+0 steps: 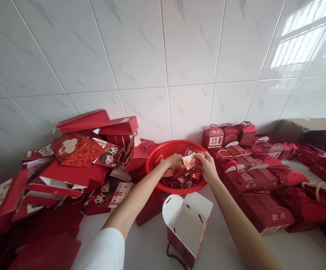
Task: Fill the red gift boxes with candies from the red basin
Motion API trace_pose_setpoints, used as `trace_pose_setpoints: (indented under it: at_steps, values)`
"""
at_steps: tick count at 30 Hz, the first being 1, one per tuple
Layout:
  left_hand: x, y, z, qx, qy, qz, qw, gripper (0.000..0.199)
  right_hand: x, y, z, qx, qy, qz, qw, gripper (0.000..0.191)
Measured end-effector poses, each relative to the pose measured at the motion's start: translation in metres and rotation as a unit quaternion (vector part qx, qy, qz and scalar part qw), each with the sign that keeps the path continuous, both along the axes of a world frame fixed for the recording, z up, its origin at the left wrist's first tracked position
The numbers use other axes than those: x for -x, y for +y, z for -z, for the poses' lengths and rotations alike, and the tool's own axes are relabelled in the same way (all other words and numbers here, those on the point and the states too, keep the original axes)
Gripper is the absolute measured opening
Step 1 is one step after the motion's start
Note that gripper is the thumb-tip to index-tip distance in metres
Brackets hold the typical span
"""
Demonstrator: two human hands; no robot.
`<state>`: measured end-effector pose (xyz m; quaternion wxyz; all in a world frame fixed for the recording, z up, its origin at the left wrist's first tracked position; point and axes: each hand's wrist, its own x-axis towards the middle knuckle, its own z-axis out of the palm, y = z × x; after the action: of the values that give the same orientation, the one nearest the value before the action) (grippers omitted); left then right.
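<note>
A red plastic basket (151, 159) with small wrapped candies (177, 182) in it stands against the wall. Over it, my right hand (208, 167) pinches a white-and-orange candy packet (189, 161), with a red wrapper beside its fingertips. My left hand (175, 161) is curled closed just left of that packet, also above the candies; whatever lies in its fingers is hidden. In front of the basket is an open red gift box (189, 221), its white inside facing up and its flaps spread. A dark red cord hangs from its near side.
Red boxes and printed cartons (75, 172) lie heaped on the left. Closed red gift boxes (260, 210) with cord handles stand in rows on the right, several by the wall. A brown cardboard box (288, 131) is at the far right. White tiled wall (140, 56) rises behind.
</note>
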<state>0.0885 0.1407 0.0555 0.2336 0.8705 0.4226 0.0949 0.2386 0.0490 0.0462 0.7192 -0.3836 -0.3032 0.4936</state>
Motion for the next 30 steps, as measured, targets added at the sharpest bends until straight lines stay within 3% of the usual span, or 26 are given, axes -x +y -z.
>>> trace_pose_setpoints:
  at_steps: [3, 6, 9, 12, 16, 20, 23, 26, 28, 30]
  values:
    - [0.014, -0.006, -0.020, 0.025, -0.034, -0.004, 0.999, 0.013, -0.001, 0.000, -0.001, 0.005, 0.015, 0.006, 1.000, 0.030]
    - [0.035, -0.025, -0.040, 0.047, -0.080, 0.001, 0.996, 0.023, -0.003, 0.002, -0.002, 0.010, 0.029, 0.009, 0.999, 0.030]
    - [0.055, -0.059, -0.051, 0.099, -0.098, 0.039, 0.989, 0.026, -0.004, 0.003, -0.003, 0.014, 0.036, 0.009, 0.999, 0.031]
    - [0.069, -0.099, -0.054, 0.165, -0.105, 0.130, 0.972, 0.036, -0.004, 0.003, -0.003, 0.014, 0.031, 0.005, 0.999, 0.031]
    - [0.080, -0.143, -0.053, 0.092, -0.041, 0.103, 0.990, 0.027, -0.003, -0.004, -0.008, 0.011, 0.006, -0.039, 0.999, 0.030]
    - [0.088, -0.166, -0.049, 0.096, 0.033, 0.055, 0.993, 0.033, -0.002, -0.022, -0.023, -0.012, -0.079, -0.144, 0.986, 0.027]
    - [0.091, -0.171, -0.048, 0.115, 0.068, 0.052, 0.990, 0.039, -0.004, -0.043, -0.041, -0.072, -0.208, -0.273, 0.936, 0.027]
    - [0.090, -0.171, -0.049, 0.133, 0.070, 0.057, 0.987, 0.041, -0.006, -0.063, -0.058, -0.143, -0.333, -0.413, 0.835, 0.027]
    - [0.089, -0.172, -0.050, 0.132, 0.046, 0.066, 0.988, 0.035, -0.006, -0.074, -0.065, -0.169, -0.386, -0.460, 0.782, 0.024]
    - [0.088, -0.172, -0.050, 0.121, 0.020, 0.072, 0.990, 0.030, -0.006, -0.081, -0.068, -0.175, -0.430, -0.463, 0.755, 0.022]
